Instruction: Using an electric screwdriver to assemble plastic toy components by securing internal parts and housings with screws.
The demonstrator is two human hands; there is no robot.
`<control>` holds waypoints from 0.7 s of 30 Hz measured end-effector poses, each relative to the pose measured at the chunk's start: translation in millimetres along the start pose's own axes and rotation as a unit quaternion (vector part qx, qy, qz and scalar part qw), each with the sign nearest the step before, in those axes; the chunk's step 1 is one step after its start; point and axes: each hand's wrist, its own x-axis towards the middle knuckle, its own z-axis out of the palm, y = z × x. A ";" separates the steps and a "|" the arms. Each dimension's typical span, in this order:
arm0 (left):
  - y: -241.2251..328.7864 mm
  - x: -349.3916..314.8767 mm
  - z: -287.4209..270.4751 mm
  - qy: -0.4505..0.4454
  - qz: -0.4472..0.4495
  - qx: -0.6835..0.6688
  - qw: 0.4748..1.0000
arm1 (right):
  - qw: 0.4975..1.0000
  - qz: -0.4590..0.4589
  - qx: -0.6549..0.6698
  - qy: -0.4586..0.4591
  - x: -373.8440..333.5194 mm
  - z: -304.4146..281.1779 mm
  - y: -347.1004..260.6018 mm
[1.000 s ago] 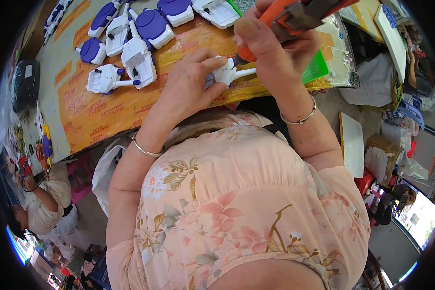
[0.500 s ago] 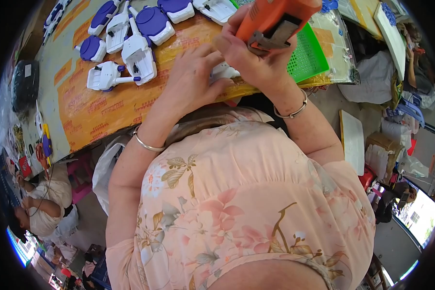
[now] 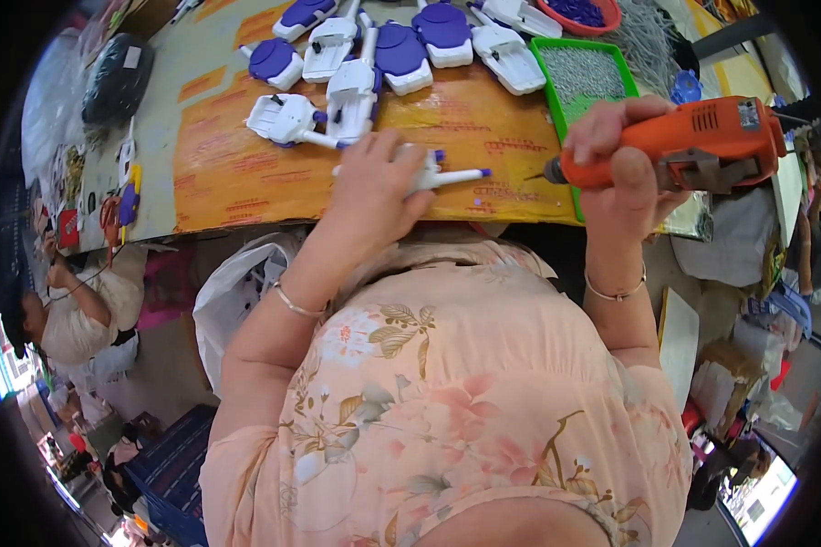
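Note:
My right hand (image 3: 625, 164) is wrapped round an orange electric screwdriver (image 3: 702, 137). The tool lies level, its thin bit pointing left over the work table. Close to the table's front edge, my left hand (image 3: 374, 187) is closed over a small white plastic piece (image 3: 456, 178) with purple ends. A white stem of that piece sticks out to the right; the rest is hidden under my fingers. The bit is a short way right of the stem, apart from it. Just beyond my left hand lies a white open housing (image 3: 287, 118) with a handle.
Several white-and-purple housings (image 3: 401, 55) lie across the far table. A green basket (image 3: 550, 91) with many small grey metal pieces stands beside my right hand. Behind it are a red bowl (image 3: 617, 20) and grey strands (image 3: 648, 46). Another person (image 3: 87, 292) sits at left.
My right hand has carried the screwdriver right and away from my left hand, turning it level. The white piece with purple ends now shows beneath my left hand. The view has shifted.

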 end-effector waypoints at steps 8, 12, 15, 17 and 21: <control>-51.9 24.8 -24.1 0.099 -0.093 0.121 0.983 | 1.000 0.026 0.002 -0.017 0.2 2.6 -7.5; -67.1 45.1 -12.0 0.022 -0.157 0.183 0.970 | 1.000 0.015 -0.018 0.009 6.7 -6.6 -15.9; -85.8 36.7 -11.1 0.102 -0.146 0.058 0.982 | 0.996 -0.044 -0.070 0.034 18.3 -22.5 -22.1; -58.5 38.2 -21.3 0.137 -0.156 0.046 0.977 | 0.984 -0.076 -0.153 0.043 27.3 -45.3 -23.5; 6.5 40.9 -17.4 0.080 -0.010 -0.088 0.993 | 0.969 -0.089 -0.207 0.101 37.2 -66.7 -11.8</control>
